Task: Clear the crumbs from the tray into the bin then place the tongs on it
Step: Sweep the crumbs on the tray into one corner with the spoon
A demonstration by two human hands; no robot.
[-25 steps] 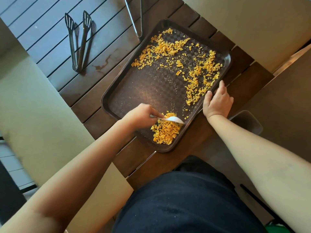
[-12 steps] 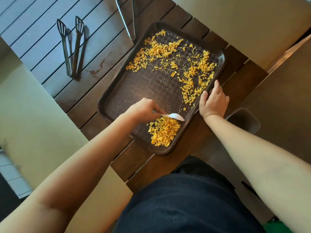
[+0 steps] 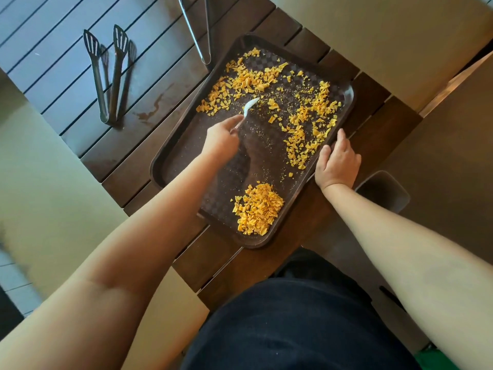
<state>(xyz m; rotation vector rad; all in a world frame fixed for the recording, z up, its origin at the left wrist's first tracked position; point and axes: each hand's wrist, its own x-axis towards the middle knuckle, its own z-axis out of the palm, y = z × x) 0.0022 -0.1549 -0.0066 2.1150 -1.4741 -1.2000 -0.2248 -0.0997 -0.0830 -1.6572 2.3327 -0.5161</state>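
Crumb-strewn tray on a slatted desk, both hands on the job.

The left hand pinches a white scraper whose handle is hidden in the fingers; the right hand grips the tray's right rim. Crumbs are heaped at the near corner, others scattered farther off. Slotted tongs lie on the desk left of the tray; a second pair is cut off at the top edge. A dark bin sits partly hidden beside the right wrist.
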